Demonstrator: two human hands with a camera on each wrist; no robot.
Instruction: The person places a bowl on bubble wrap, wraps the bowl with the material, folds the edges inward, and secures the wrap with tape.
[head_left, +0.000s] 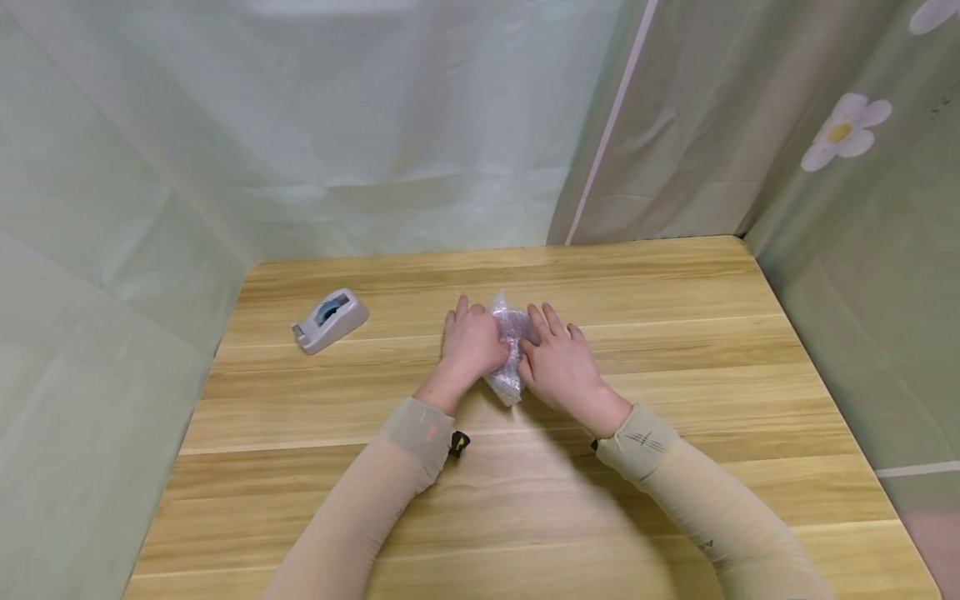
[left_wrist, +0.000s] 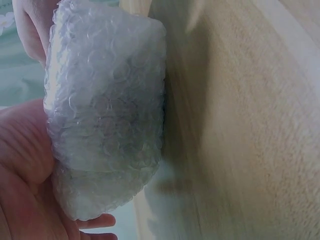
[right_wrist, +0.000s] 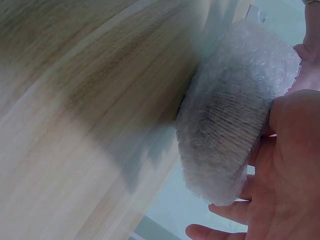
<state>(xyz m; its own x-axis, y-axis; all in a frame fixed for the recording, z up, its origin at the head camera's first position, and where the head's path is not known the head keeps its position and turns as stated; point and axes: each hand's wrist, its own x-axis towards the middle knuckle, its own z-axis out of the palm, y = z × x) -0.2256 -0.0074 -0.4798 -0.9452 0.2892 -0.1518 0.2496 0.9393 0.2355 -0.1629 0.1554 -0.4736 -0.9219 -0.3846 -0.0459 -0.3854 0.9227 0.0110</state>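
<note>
A package in clear bubble wrap [head_left: 507, 379] lies on the table between the two hands; ribbed grey lines show through the layers in the right wrist view, but what is inside cannot be made out. My left hand [head_left: 472, 340] holds its left side, the thumb side over the top and some fingertips reaching past the far side. On the right, my right hand [head_left: 561, 367] rests against the wrap [right_wrist: 235, 120] with its thumb, its other fingers spread and fairly straight. Seen from the left wrist, the bubble wrap [left_wrist: 107, 110] covers part of the left palm [left_wrist: 22, 160].
A white tape dispenser [head_left: 330, 321] with a blue roll stands at the left back of the wooden table [head_left: 675, 333]. Pale green curtains [head_left: 420, 125] hang behind and along both sides, one with a flower print [head_left: 843, 132].
</note>
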